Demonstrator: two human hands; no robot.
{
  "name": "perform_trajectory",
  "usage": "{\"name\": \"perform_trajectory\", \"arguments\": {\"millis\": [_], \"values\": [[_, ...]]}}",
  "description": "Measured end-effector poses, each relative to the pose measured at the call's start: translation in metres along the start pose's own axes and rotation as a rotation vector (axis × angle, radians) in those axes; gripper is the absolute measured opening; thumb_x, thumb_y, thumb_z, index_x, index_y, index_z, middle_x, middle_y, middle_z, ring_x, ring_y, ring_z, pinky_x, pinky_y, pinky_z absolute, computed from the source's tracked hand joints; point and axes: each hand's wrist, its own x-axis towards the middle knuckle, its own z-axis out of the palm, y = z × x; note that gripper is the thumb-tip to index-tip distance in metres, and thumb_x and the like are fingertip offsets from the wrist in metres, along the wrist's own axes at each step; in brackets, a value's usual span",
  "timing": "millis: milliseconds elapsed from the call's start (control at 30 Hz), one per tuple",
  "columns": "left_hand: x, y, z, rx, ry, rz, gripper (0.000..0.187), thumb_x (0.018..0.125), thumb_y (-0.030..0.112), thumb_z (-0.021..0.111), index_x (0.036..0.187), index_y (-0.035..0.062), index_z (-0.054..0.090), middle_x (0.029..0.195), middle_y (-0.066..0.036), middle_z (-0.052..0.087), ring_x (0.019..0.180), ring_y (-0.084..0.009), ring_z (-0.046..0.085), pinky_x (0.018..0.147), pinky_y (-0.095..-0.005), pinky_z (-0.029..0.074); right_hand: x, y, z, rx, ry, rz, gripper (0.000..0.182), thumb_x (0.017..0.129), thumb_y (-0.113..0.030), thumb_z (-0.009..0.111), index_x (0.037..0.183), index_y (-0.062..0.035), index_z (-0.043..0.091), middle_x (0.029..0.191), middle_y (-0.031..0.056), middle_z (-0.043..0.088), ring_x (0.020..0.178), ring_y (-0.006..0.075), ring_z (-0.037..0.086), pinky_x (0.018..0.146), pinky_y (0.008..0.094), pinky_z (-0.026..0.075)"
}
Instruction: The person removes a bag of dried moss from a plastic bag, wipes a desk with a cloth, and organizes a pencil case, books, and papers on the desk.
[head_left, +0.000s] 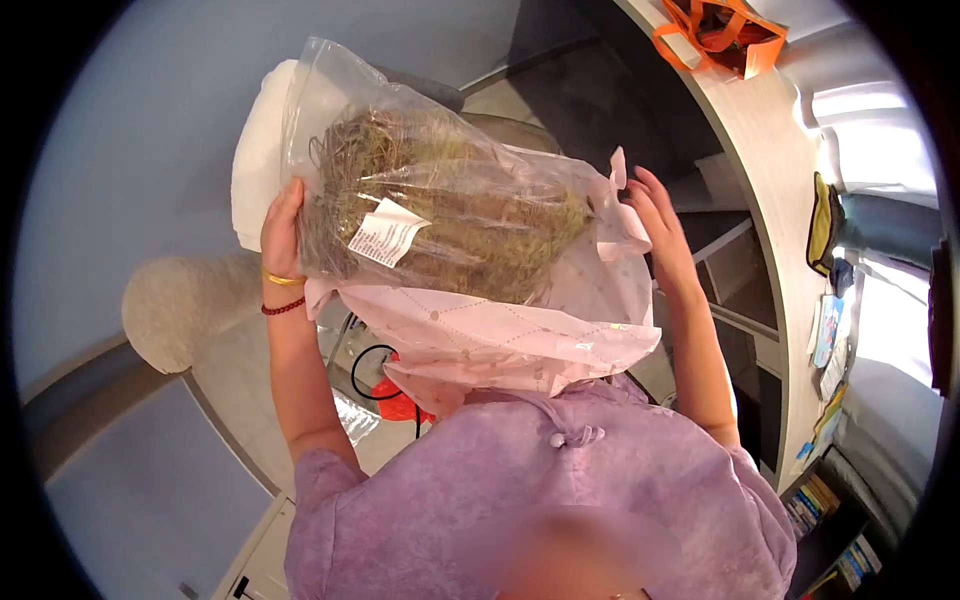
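Purple shirt [520,490] of mine is closest. My left hand [283,232] grips the clear bag of dry grass [440,205] at one end. My right hand [655,225] rests open on its pink wrapping [520,330]. It lies sideways between them, high up.

Both arms are raised up in front of the chest, elbows bent and forearms angled upward. The left hand [283,232] has its fingers curled around an edge in a closed grip — wrist straight, two bracelets sitting just below it. The right hand [655,222] is up at about the same height, fingers together and extended, palm pressed flat — not really clenched, more bracing.
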Motion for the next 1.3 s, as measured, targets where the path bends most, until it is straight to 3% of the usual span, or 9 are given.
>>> {"name": "perform_trajectory", "arguments": {"millis": [133, 333, 400, 567, 800, 900, 1000, 1100, 1300], "values": [[-0.006, 0.004, 0.009, 0.058, 0.023, 0.020, 0.028, 0.091, 0.019, 0.042, 0.107, -0.0024, 0.051, 0.100, -0.010, 0.058, 0.086, -0.0165, 0.058, 0.075, -0.0290, 0.048, 0.037, 0.022, 0.025, 0.305, -0.147, 0.291, 0.049, 0.082, -0.022, 0.055, 0.124, -0.0007, 0.039, 0.113, 0.0086, 0.050, 0.099, 0.0140, 0.048, 0.082, 0.0257, 0.040], [-0.015, 0.020, -0.001, 0.197, -0.046, 0.095, 0.026, 0.091, 0.019, 0.043, 0.101, -0.0025, 0.054, 0.097, -0.007, 0.059, 0.086, -0.0140, 0.056, 0.076, -0.0278, 0.046, 0.069, 0.030, 0.042, -0.235, -0.012, -0.138, 0.032, 0.075, -0.008, 0.058, 0.106, 0.0002, 0.056, 0.089, 0.0048, 0.061, 0.080, 0.0116, 0.057, 0.071, 0.0230, 0.044], [-0.024, 0.033, 0.025, 0.910, -0.025, 0.139, 0.021, 0.089, 0.016, 0.044, 0.089, -0.0008, 0.057, 0.087, -0.006, 0.060, 0.081, -0.0168, 0.055, 0.073, -0.0286, 0.044, 0.050, -0.018, 0.065, -0.325, 0.028, -0.214, 0.028, 0.077, -0.003, 0.054, 0.104, -0.0003, 0.057, 0.088, 0.0028, 0.060, 0.075, 0.0079, 0.051, 0.068, 0.0207, 0.042], [-0.012, 0.014, 0.051, 1.450, -0.351, 0.371, 0.019, 0.085, 0.015, 0.045, 0.078, 0.0002, 0.054, 0.075, -0.010, 0.053, 0.074, -0.0249, 0.051, 0.067, -0.0317, 0.041, -0.001, -0.106, 0.082, -0.019, -0.133, -0.558, 0.020, 0.083, -0.002, 0.048, 0.100, -0.0015, 0.059, 0.088, 0.0046, 0.062, 0.078, 0.0078, 0.057, 0.067, 0.0209, 0.046], [-0.002, 0.020, 0.045, 1.201, -0.207, 0.377, 0.021, 0.086, 0.014, 0.044, 0.076, -0.0016, 0.054, 0.073, -0.009, 0.051, 0.067, -0.0179, 0.047, 0.064, -0.0255, 0.038, 0.076, 0.097, 0.043, -0.635, -0.093, -0.114, 0.090, 0.066, -0.041, 0.070, 0.129, 0.0066, 0.027, 0.130, 0.0233, 0.033, 0.120, 0.0295, 0.035, 0.098, 0.0337, 0.031], [-0.005, 0.025, 0.046, 1.162, -0.252, 0.385, 0.020, 0.086, 0.013, 0.045, 0.075, -0.0016, 0.054, 0.073, -0.008, 0.050, 0.068, -0.0169, 0.047, 0.064, -0.0254, 0.038, 0.051, 0.143, 0.077, -0.213, -0.078, 0.235, 0.090, 0.064, -0.040, 0.072, 0.129, 0.0055, 0.028, 0.125, 0.0230, 0.038, 0.115, 0.0270, 0.040, 0.093, 0.0361, 0.036], [-0.008, 0.026, 0.046, 1.118, -0.191, 0.327, 0.020, 0.086, 0.013, 0.046, 0.074, -0.0008, 0.053, 0.074, -0.009, 0.049, 0.068, -0.0191, 0.047, 0.065, -0.0262, 0.038, 0.047, 0.142, 0.097, 0.286, -0.165, 0.692, 0.063, 0.070, -0.027, 0.067, 0.120, -0.0001, 0.041, 0.103, 0.0154, 0.051, 0.094, 0.0190, 0.052, 0.076, 0.0309, 0.045], [-0.011, 0.027, 0.047, 1.348, -0.225, 0.433, 0.014, 0.084, 0.011, 0.047, 0.076, 0.0003, 0.053, 0.079, -0.010, 0.051, 0.073, -0.0226, 0.050, 0.066, -0.0280, 0.040, 0.068, 0.129, 0.099, 0.125, -0.028, 0.374, 0.006, 0.075, -0.010, 0.055, 0.078, -0.0042, 0.054, 0.062, 0.0019, 0.053, 0.052, 0.0122, 0.048, 0.050, 0.0244, 0.043], [-0.013, 0.018, 0.040, 1.818, -0.147, 0.553, 0.011, 0.080, 0.009, 0.045, 0.085, 0.0025, 0.053, 0.087, -0.011, 0.052, 0.083, -0.0290, 0.051, 0.069, -0.0363, 0.043, 0.067, 0.012, 0.054, 0.344, -0.179, 0.038, 0.008, 0.075, -0.005, 0.050, 0.081, -0.0064, 0.056, 0.073, -0.0010, 0.056, 0.062, 0.0085, 0.052, 0.059, 0.0219, 0.041]]}}
